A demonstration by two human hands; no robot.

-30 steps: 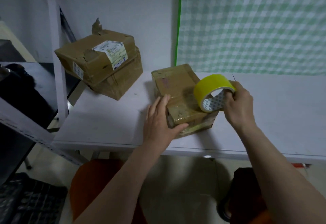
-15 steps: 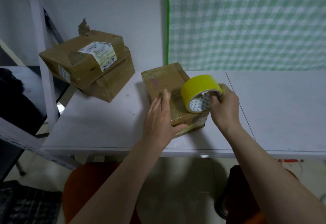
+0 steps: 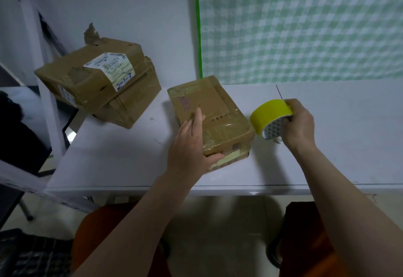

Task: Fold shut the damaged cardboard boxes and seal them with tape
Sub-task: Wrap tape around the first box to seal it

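Table (image 3: 349, 146) right half bare; box (image 3: 209, 111) near front edge.

White table (image 3: 122, 163); green checked cloth (image 3: 305, 26) behind; possibly keyboard (image 3: 32, 255) below.

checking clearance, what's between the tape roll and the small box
Nothing: in the head view only a narrow strip of bare table separates the tape roll from the small box.

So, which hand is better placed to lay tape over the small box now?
Probably the right hand: it grips the yellow tape roll just beside the small box. The left hand rests on that box, steadying it.
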